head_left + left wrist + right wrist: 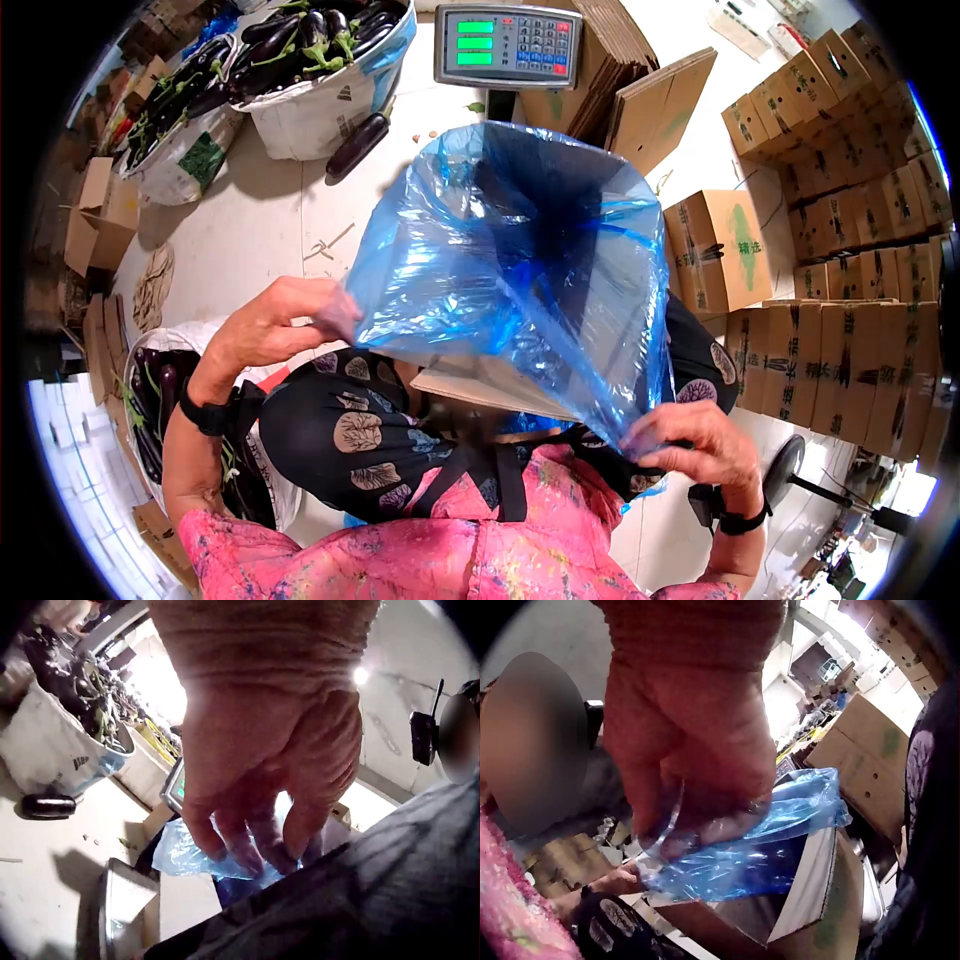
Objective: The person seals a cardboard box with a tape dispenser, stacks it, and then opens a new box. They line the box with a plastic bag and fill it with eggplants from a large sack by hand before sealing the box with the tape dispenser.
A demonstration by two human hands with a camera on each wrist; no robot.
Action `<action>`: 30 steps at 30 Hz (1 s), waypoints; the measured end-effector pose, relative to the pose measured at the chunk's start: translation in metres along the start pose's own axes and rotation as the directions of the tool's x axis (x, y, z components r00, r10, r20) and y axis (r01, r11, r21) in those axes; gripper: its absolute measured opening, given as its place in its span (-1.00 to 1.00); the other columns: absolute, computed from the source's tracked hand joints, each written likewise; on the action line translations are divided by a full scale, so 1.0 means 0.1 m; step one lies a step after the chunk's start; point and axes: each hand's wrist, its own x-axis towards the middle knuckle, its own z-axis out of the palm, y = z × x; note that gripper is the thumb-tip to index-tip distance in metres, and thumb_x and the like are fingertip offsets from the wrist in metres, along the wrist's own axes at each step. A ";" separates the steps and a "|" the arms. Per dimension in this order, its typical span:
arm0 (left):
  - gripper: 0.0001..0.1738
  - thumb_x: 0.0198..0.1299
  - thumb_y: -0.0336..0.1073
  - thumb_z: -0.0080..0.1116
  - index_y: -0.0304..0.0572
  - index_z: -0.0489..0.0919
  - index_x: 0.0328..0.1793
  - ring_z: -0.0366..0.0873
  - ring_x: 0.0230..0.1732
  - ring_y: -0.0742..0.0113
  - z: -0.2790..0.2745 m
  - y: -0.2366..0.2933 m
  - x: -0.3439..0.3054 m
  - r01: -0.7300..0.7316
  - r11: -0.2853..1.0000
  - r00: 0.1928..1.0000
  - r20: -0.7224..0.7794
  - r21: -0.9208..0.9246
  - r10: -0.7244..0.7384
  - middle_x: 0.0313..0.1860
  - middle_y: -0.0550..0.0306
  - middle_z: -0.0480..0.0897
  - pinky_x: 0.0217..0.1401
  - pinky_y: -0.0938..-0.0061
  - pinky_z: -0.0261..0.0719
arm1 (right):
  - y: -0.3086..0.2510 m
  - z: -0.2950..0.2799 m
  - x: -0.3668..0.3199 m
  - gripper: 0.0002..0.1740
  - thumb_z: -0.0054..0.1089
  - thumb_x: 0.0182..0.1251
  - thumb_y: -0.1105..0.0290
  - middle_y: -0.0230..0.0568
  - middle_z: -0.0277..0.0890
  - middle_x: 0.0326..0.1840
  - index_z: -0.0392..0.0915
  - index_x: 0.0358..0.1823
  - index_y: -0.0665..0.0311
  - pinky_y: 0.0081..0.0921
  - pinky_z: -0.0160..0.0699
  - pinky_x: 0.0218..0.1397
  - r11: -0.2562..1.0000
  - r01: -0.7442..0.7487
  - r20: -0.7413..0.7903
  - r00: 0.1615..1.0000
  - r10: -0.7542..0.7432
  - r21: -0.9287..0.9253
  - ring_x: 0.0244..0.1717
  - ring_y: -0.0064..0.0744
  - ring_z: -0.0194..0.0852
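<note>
A thin blue plastic bag (430, 260) is spread wide, its mouth facing up, in front of the seated person's knees. At the near left of the bag, the left hand (290, 320) pinches its edge between thumb and fingers. The right hand (700, 440) grips the opposite edge, drawing a taut fold down toward the lap. Under the bag, between the knees, stands an open cardboard box (500, 385), mostly hidden. From the right wrist, crumpled blue film (727, 870) shows below the fingers and inside the box's raised flap (810, 892).
A weighing scale display (505, 45) stands beyond the bag, beside flattened cardboard (660, 110). Sacks of eggplants (320, 120) are at the upper left, with a loose eggplant (358, 146) on the floor. Another eggplant sack (285, 490) sits by the left elbow. Stacked cartons (830, 370) line the right.
</note>
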 end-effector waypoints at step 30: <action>-0.52 0.38 0.02 0.12 -0.14 0.55 0.24 0.64 -0.13 0.46 0.34 -1.60 -0.08 0.301 0.570 0.707 -0.222 -0.765 -0.672 -0.19 0.24 0.68 -0.11 0.57 0.61 | 0.26 0.33 -0.25 -0.91 0.28 0.27 0.38 -0.15 0.63 -0.33 0.62 -0.26 0.21 -0.20 0.61 -0.24 0.627 -0.387 -0.260 0.922 0.288 -0.676 -0.26 -0.03 0.65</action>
